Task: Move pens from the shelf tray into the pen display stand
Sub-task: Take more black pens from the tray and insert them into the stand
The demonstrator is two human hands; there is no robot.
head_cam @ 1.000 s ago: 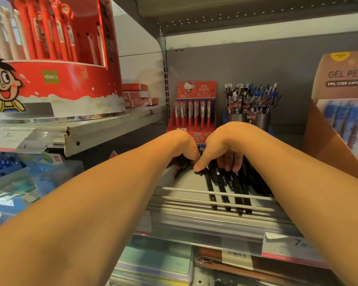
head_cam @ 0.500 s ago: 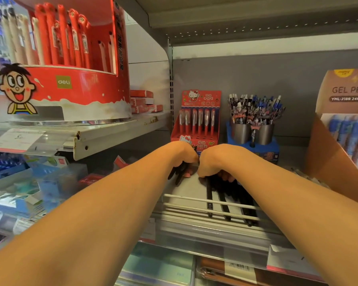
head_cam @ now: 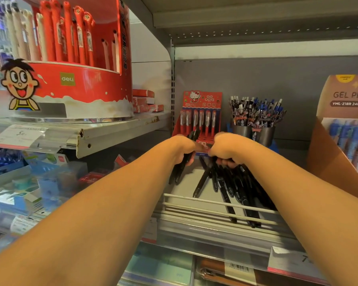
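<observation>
Pens (head_cam: 232, 188), black, lie heaped in the shelf tray (head_cam: 215, 205). Left hand (head_cam: 183, 148) grips a small bundle; right hand (head_cam: 225, 149) curls round several more. Lifting few at once should prevent spills toward the display stand (head_cam: 202, 118).

Left hand (head_cam: 183, 150) has lifted its black pens (head_cam: 179, 168) off the tray (head_cam: 194, 205).
</observation>
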